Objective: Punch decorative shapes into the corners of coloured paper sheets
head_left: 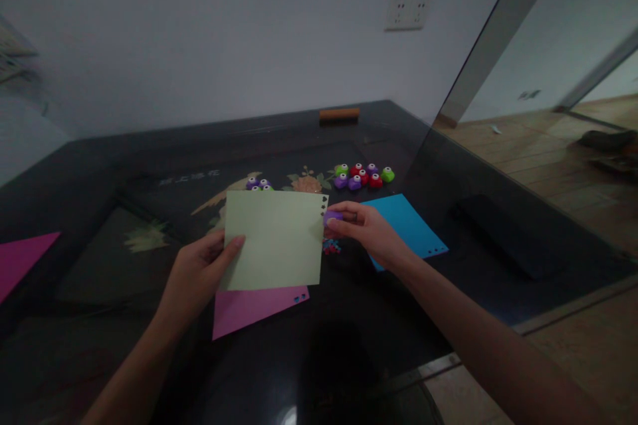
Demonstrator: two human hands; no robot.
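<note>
My left hand [207,259] pinches the left edge of a pale green sheet of paper [274,239], raised above the dark table. Small shapes are punched along the top of its right edge. Between the thumb and fingers of my right hand [363,226] is a purple craft punch [332,217], set at that right edge below the holes. Little red and blue paper cut-outs [331,247] lie under it. A pink sheet [259,312] shows partly from beneath the green one, with blue bits at its corner. Right of my hand lies a blue sheet [406,226] with holes near one corner.
Several coloured punches [363,176] cluster farther back, and others [259,183] sit partly hidden behind the green sheet. A brown bar-shaped object [339,115] lies near the wall. A black oblong object [508,236] is at right; a magenta sheet [22,259] is at far left.
</note>
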